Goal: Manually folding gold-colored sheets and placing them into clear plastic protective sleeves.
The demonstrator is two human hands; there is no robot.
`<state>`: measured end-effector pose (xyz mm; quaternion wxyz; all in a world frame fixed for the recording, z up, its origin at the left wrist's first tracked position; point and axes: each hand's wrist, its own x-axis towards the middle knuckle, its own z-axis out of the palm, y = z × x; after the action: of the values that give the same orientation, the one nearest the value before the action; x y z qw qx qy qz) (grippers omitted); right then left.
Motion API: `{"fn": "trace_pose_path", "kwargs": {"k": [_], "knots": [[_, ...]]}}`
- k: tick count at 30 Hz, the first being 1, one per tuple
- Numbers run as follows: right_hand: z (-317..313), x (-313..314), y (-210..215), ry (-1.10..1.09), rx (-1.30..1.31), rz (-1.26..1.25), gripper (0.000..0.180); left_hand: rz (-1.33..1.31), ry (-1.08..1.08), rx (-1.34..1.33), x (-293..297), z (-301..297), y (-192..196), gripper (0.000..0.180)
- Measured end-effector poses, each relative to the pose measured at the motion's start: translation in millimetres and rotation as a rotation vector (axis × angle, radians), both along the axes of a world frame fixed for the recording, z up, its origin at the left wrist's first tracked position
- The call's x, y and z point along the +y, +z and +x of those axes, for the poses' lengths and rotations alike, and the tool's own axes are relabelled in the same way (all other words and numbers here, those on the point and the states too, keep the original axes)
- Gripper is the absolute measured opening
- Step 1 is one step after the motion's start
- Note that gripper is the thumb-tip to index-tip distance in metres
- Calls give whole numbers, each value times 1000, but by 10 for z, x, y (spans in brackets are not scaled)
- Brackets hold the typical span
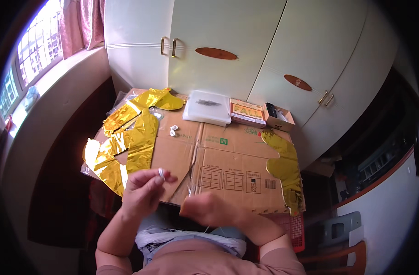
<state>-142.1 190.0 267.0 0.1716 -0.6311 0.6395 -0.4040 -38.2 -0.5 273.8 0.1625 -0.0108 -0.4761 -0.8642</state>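
In front of my body, over the near edge of the cardboard, my left hand (146, 190) pinches a small white piece (161, 173), perhaps a strip of ribbon, between thumb and fingers. Close by on its right, my right hand (208, 209) is curled closed and slightly blurred; whatever it may hold is hidden. Two small white bundles (173, 131) lie on the cardboard sheet (232, 158) farther back. Shiny gold foil balloons (143, 140), flat and uninflated, cover the left side. Another flat gold foil balloon (285, 167) lies along the right edge.
At the back stand a stack of clear plastic sleeves (206, 107), an orange printed box (248, 112) and an open carton (279, 117) with dark items. White cabinets (218, 27) rise behind the table. A red basket (294, 231) and a grey stool (341, 228) are at lower right.
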Motion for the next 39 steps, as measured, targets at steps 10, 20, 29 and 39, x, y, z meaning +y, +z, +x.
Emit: {"fn": "trace_pose_path", "kwargs": {"k": [10,20,29,39], "knots": [[-58,91,-167,-163,-139,-67,13,-425,143,-96,163,-4,10,19],[-169,99,-458,-277,-545,-141,20,139,-166,-166,154,-69,-62,19],[-240,-51,-349,-287,-213,-119,8,60,-404,-174,114,-5,-311,21],[-238,-141,-391,-223,-314,-86,7,-53,-282,-196,153,-14,-354,20]]}}
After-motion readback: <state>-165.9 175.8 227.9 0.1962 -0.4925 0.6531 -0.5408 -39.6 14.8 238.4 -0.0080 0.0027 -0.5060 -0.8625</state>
